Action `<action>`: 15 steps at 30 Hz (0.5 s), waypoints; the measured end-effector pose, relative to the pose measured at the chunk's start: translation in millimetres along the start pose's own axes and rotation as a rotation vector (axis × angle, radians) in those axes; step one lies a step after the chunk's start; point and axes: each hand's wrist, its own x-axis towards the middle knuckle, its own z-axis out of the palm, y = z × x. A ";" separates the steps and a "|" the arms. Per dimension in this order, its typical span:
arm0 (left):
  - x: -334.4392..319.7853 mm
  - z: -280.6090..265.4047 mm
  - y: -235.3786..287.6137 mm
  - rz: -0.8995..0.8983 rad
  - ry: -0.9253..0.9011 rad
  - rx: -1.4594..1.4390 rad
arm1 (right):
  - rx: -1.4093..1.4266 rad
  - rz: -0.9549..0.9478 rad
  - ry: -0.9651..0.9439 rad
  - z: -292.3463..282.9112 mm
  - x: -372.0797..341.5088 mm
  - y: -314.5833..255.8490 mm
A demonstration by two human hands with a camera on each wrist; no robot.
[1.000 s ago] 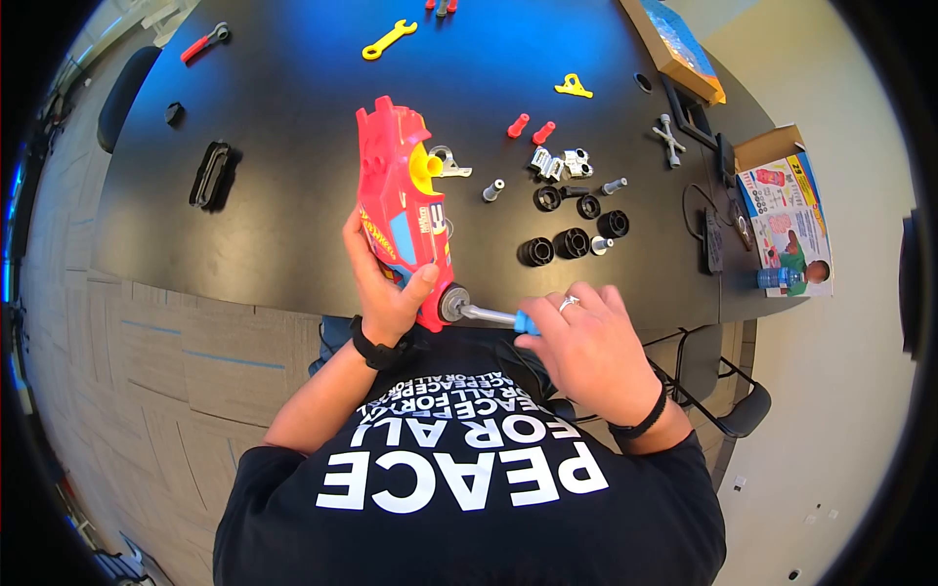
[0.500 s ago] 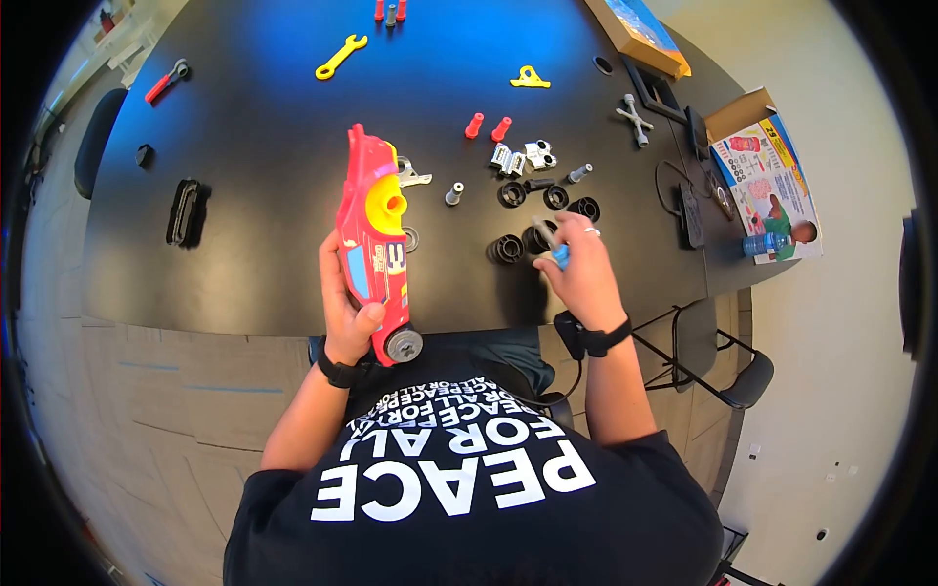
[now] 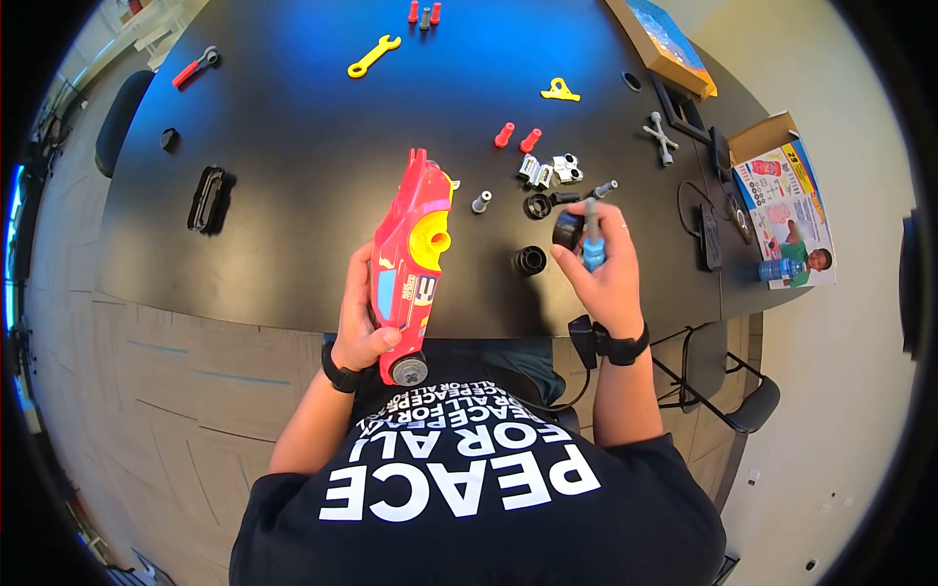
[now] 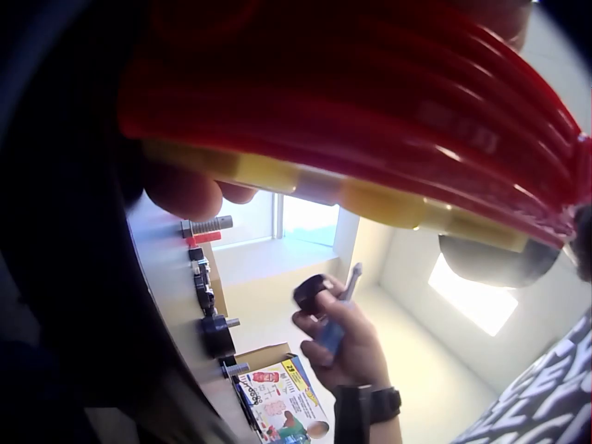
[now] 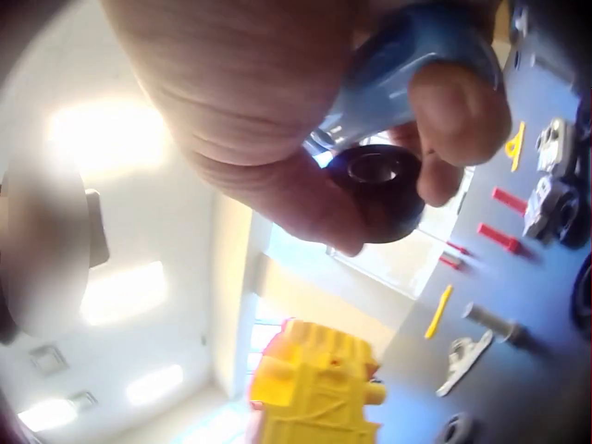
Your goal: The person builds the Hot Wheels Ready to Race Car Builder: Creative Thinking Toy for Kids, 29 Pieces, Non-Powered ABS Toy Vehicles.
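Observation:
My left hand (image 3: 360, 317) grips a red toy car (image 3: 401, 259) with a yellow underside, held upright on end over the table's front edge. A grey-hubbed wheel (image 3: 409, 370) sits at the car's lower end. To the right, my right hand (image 3: 614, 278) pinches a black toy wheel (image 3: 568, 230) between thumb and fingers. That same hand also keeps a blue-handled toy screwdriver (image 3: 593, 254) in its palm, grey shaft pointing up. In the right wrist view the black wheel (image 5: 388, 208) shows a round hole, close beside the blue handle (image 5: 388, 79).
On the black table (image 3: 283, 264) lie another black wheel (image 3: 530, 260), a grey bolt (image 3: 482, 202), red bolts (image 3: 504, 135) and silver engine pieces (image 3: 565, 169). Farther off are a yellow wrench (image 3: 374, 57) and a grey cross wrench (image 3: 660, 139). A printed box (image 3: 791, 210) stands at the right.
My right hand has drawn the screwdriver away from the car's wheel, reached right to the loose parts and picked up a black wheel. The car has come slightly lower in my left hand.

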 end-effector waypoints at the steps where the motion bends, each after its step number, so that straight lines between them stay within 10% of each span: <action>1: 1.1 -0.2 -1.2 0.006 -0.006 0.002 | 0.002 0.004 0.006 5.6 -0.1 -4.6; 4: 5.6 0.8 -2.2 0.012 -0.035 0.015 | 0.552 -0.248 -0.075 21.4 -1.2 -24.3; 15: 4.6 8.7 6.2 -0.024 -0.002 0.066 | 0.449 -0.511 -0.194 78.6 14.3 -45.3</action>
